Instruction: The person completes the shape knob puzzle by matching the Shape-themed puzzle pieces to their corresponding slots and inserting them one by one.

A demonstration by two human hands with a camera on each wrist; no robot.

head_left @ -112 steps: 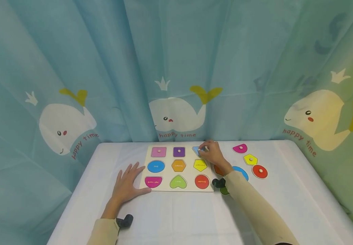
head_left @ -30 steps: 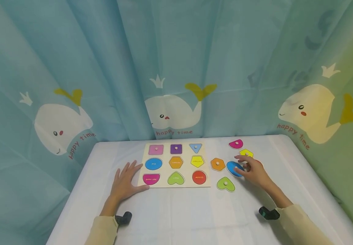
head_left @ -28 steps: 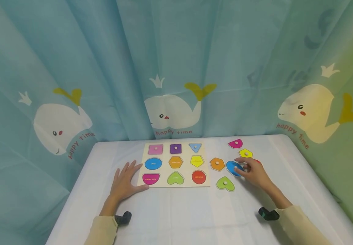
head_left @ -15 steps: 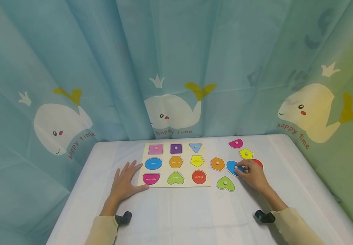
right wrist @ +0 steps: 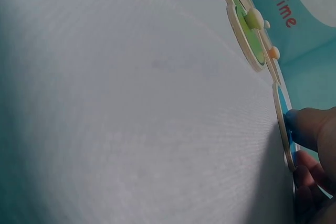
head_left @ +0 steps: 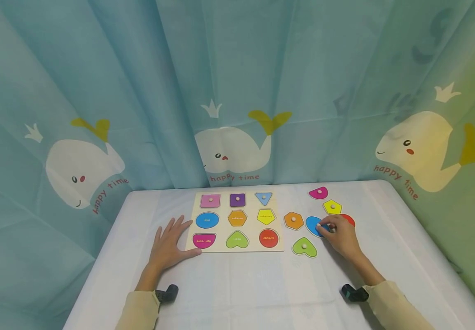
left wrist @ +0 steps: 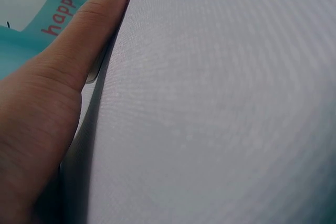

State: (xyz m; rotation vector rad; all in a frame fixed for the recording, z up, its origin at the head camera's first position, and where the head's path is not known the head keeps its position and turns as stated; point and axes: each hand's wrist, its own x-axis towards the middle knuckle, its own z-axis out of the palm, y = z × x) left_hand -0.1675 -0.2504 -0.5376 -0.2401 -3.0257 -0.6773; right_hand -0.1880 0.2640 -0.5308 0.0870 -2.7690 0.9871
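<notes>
In the head view, a white shape-puzzle board point(head_left: 253, 230) lies on the table. Pink, purple and light blue triangle point(head_left: 264, 198) pieces with knobs sit in its far row; the other spaces show printed shapes. My left hand point(head_left: 168, 250) rests with spread fingers at the board's left edge, its thumb by the near corner. To the right of the board, thumb and index finger of my right hand point(head_left: 343, 236) pinch the knob of the blue oval puzzle piece point(head_left: 312, 225). That piece appears to lie on the cloth, partly covered by the fingers, also in the right wrist view.
Loose knobbed pieces surround the oval: an orange hexagon point(head_left: 293, 221), a green heart point(head_left: 305, 248), a yellow pentagon point(head_left: 332, 207), a magenta half round point(head_left: 318, 193) and a partly hidden red circle point(head_left: 348, 219). A blue whale curtain point(head_left: 237, 91) hangs behind the white-covered table point(head_left: 237, 288).
My right hand has left the light blue triangle on the board and moved right to the oval. Its fingers have since come together on the oval's knob. The left hand stays put.
</notes>
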